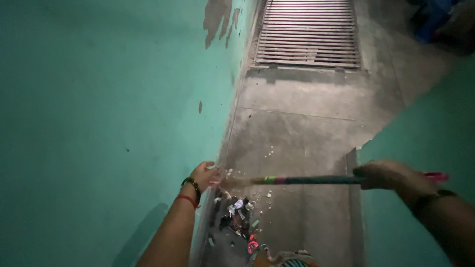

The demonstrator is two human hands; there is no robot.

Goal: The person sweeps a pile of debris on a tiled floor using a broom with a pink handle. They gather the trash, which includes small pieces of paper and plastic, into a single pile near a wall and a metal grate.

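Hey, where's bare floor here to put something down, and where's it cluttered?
Bare concrete floor runs from the broom stick up to the metal grate, between the two teal walls. Crowded: the litter pile by the left wall's foot, under the left hand. The right hand grips the stick.

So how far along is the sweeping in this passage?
Partly done. A pile of scraps sits gathered at the foot of the green wall. In hand: the right hand holds the broom stick, and the left hand is at its far end by the wall. Left: pale crumbs scattered on the concrete floor short of the drain grate.
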